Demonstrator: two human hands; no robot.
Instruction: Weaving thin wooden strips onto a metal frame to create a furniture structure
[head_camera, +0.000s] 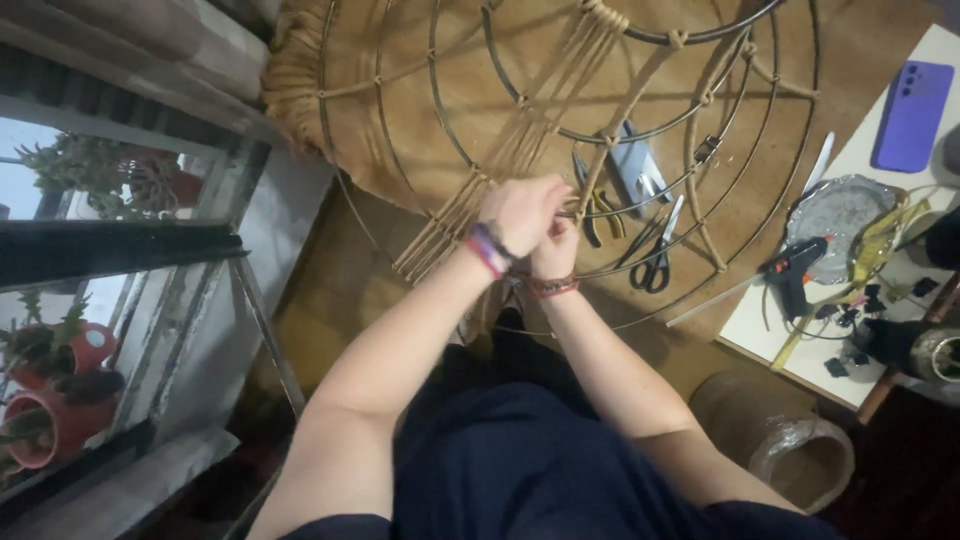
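Head view: left hand (520, 212) and right hand (556, 245), both closed on jute cord (540, 135) at the near rim of the round wire frame (450, 150). Cord looks soft and light, frame stiff; best held at the rim. Fingertips hidden; the knot cannot be made out. Scissors (655, 262) lie right.

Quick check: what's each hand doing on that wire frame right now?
Left hand: closed on the jute cord at the wire frame.
Right hand: mostly hidden behind the left; grip cannot be told.
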